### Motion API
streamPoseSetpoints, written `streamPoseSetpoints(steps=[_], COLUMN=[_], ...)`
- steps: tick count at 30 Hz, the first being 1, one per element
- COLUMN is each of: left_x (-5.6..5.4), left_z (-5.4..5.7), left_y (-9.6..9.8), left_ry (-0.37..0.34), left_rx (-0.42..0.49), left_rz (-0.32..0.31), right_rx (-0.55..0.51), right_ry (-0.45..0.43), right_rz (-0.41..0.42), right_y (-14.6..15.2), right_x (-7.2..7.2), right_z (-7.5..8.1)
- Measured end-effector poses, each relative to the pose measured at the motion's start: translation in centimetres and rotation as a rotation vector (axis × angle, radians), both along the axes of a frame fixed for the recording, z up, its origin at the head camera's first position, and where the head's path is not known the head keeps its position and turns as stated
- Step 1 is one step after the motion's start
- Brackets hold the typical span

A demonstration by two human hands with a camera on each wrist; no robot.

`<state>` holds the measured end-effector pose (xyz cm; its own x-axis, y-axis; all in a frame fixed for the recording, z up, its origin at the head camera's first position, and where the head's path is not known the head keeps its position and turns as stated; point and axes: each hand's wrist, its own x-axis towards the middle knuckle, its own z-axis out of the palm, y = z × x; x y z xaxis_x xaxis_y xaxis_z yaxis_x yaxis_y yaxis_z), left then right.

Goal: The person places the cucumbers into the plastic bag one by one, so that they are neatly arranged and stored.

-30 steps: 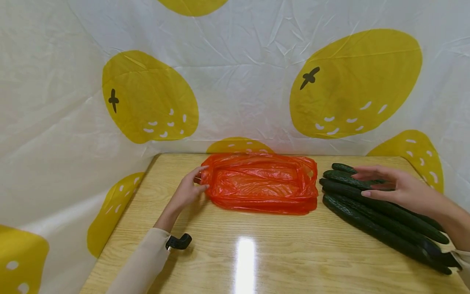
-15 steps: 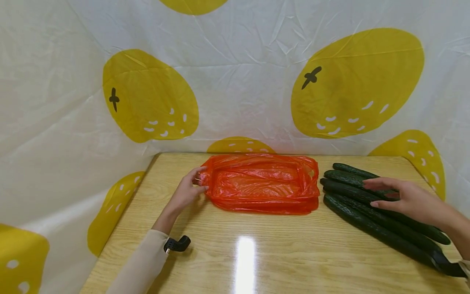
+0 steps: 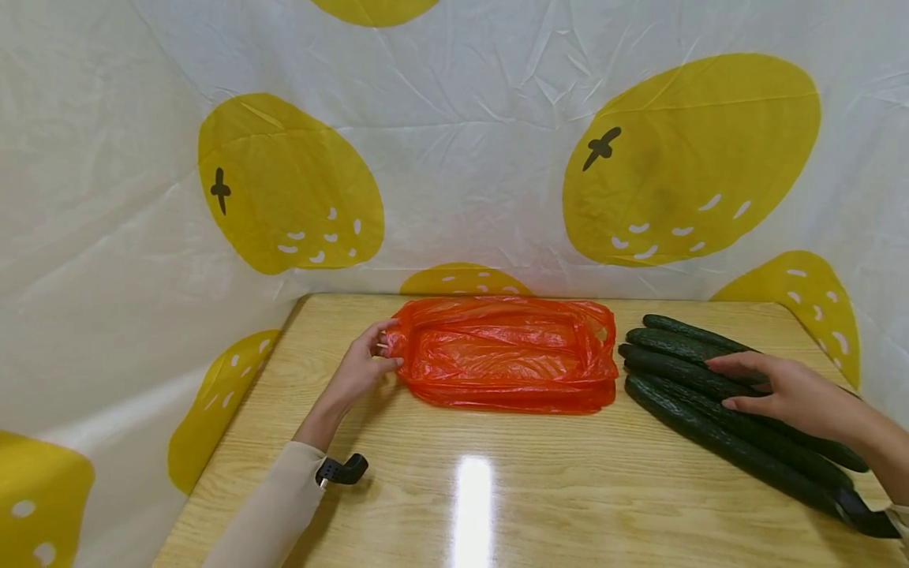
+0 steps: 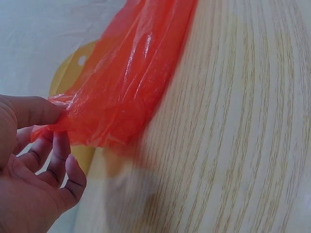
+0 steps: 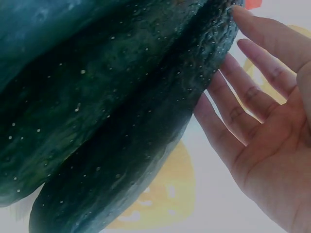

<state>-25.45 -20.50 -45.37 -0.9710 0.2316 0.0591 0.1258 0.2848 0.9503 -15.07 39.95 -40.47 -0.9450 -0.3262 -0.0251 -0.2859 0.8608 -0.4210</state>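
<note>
A red plastic bag lies flattened on the table, folded into a rough rectangle. At its left end my left hand pinches the film between thumb and fingers; the left wrist view shows the bag's gathered edge in that hold. Several long dark green cucumbers lie side by side to the right of the bag. My right hand is over the farther ones. In the right wrist view its fingers are nearly straight along a cucumber, the thumb tip close to it; firm contact cannot be made out.
The wood-grain table reflects a bright light near its front. A pale cloth with large yellow fruit prints hangs behind and at the left. A black strap sits on the left wrist.
My right hand has drawn back to the right and slightly nearer over the cucumbers, then almost stopped. The left hand and the bag have barely shifted.
</note>
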Motion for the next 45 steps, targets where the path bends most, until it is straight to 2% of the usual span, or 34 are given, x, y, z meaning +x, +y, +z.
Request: streamPoseSetpoints(steps=[5,15,26,45], left_x=[0.00,-0.08,-0.04,0.13], left_z=[0.03,0.28,0.25,0.08], left_y=[-0.04,-0.22,-0.34,-0.29], left_ry=[-0.005,-0.035,0.000,-0.003], left_rx=[0.008,0.000,-0.015,-0.020], left_rz=[-0.005,-0.011,-0.015,-0.010], right_rx=[0.018,0.099,0.117,0.214], right_ry=[0.016,-0.009,-0.037,0.024], right_rz=[0.010,0.019,0.042,0.048], right_y=[0.30,0.49,0.58,0.07], right_x=[-0.08,-0.34,-0.53,-0.76], right_z=[-0.30,-0.52,-0.50,-0.46])
